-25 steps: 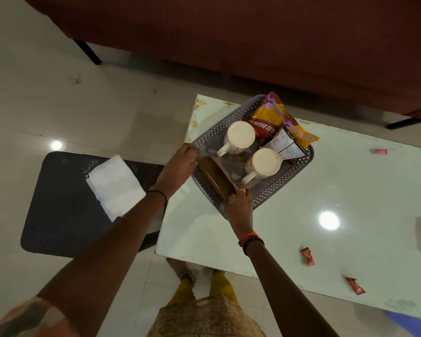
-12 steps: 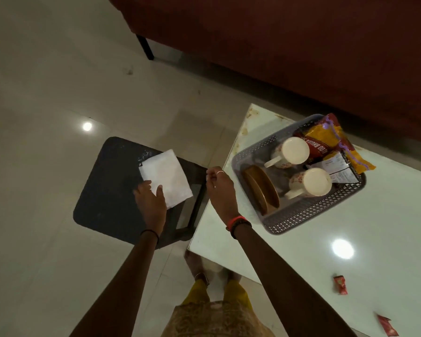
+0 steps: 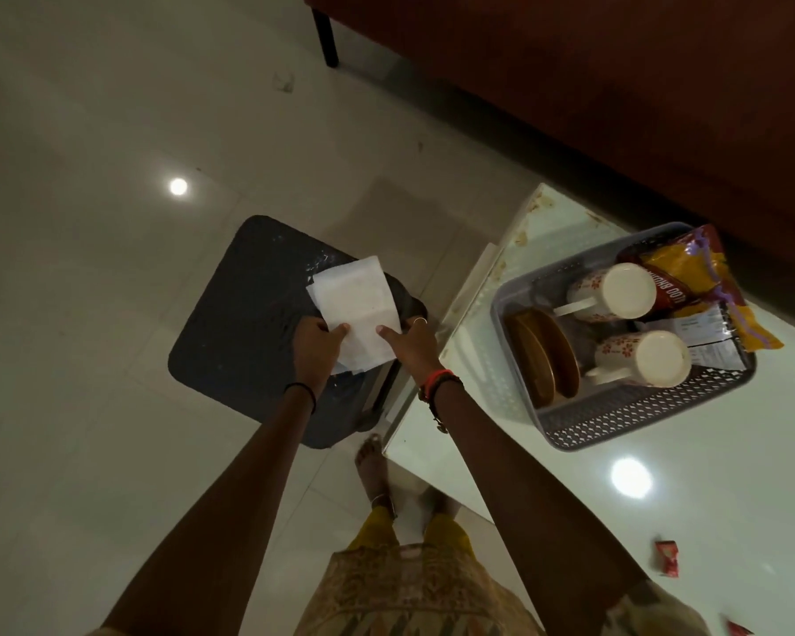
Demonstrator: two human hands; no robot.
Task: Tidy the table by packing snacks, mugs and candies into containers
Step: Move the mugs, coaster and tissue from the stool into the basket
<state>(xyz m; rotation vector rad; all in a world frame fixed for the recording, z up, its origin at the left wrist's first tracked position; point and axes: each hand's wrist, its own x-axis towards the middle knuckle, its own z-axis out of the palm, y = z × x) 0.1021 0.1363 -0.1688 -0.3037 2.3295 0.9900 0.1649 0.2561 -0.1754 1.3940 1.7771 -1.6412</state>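
Both hands, the left hand [image 3: 315,344] and right hand [image 3: 407,342], pinch the near edge of the white pouch [image 3: 356,309] lying on the stool [image 3: 258,314] left of the table [image 3: 570,475], so lift it level and spread its mouth for the candies [image 3: 666,558].

The floor [image 3: 88,314] is pale shiny tile, with a round spot of light [image 3: 178,186] at ten o'clock. A big dark red sofa [image 3: 616,84] fills the one o'clock corner (one black leg [image 3: 326,38] shows). A dark stool [image 3: 249,305] sits in the middle, beside the glossy white tabletop [image 3: 662,521].
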